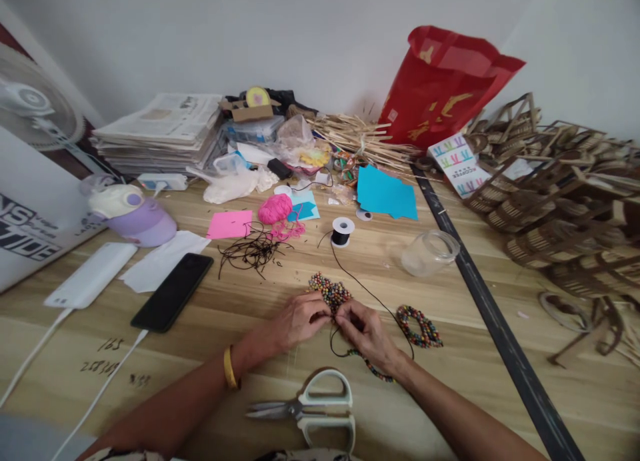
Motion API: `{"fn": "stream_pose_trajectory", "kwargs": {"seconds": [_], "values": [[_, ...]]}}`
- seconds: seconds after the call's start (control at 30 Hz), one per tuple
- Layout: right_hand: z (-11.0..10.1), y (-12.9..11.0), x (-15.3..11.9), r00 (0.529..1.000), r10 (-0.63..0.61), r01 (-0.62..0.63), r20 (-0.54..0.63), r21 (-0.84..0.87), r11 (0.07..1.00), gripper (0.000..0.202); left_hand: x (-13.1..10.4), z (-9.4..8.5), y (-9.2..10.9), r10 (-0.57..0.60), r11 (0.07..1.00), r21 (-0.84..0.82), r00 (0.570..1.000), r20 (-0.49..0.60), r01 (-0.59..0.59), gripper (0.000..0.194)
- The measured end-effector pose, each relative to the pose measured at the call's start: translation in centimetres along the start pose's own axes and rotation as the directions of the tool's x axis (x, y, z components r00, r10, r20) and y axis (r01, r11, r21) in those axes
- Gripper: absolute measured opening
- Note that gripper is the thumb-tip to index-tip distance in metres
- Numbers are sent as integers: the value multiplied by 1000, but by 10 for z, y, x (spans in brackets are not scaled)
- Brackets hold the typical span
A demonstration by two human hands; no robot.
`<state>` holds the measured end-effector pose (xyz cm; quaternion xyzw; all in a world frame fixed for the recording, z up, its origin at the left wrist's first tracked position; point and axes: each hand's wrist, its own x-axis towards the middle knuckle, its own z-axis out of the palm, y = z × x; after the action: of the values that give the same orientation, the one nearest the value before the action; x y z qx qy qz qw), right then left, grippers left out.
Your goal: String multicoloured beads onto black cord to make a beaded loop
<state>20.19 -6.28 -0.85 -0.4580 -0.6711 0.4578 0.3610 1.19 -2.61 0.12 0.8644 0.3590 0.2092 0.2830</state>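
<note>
"On the near side of the white spool [342, 232], what have the hands got?"

"Left hand [300, 320] and right hand [367, 333] come together there, thumb and forefinger of each drawn nearly closed. Black cord [341, 239] leads toward the tips; I can't tell which hand grips it, or whether a bead is pinched too."

"And the beads?"

"Loose multicoloured beads [327, 290] lie heaped just nearer than the spool. A strung length [373, 369] shows along the right hand's near edge; a coiled bead strand [419, 328] rests right of the spool and nearer."

"How would they handle?"

"Light, hard and smooth, I'd guess, so apt to roll: take each bead by its sides, hole clear. The cord looks limp, best held close behind its tip."

"Farther out on the counter [200, 344]?"

"Scissors [305, 408], well nearer than the spool; a clear jar [425, 253] to its right; pink yarn [275, 209] to its left."
</note>
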Motion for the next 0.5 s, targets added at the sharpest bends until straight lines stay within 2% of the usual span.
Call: {"fn": "stream_pose_trajectory", "kwargs": {"seconds": [0.2, 0.37, 0.5], "values": [[0, 4, 0, 1000, 23, -23, 14, 36, 999, 28, 3, -3, -3, -108, 964, -246, 994, -31, 97, 7], [0, 4, -1, 999, 35, -36, 14, 43, 998, 25, 4, -2, -7, -193, 900, -398, 981, 6, 179, 9], [0, 6, -2, 999, 30, -31, 14, 45, 999, 23, 4, 2, -11, -216, 851, -482, 975, 43, 210, 10]]}}
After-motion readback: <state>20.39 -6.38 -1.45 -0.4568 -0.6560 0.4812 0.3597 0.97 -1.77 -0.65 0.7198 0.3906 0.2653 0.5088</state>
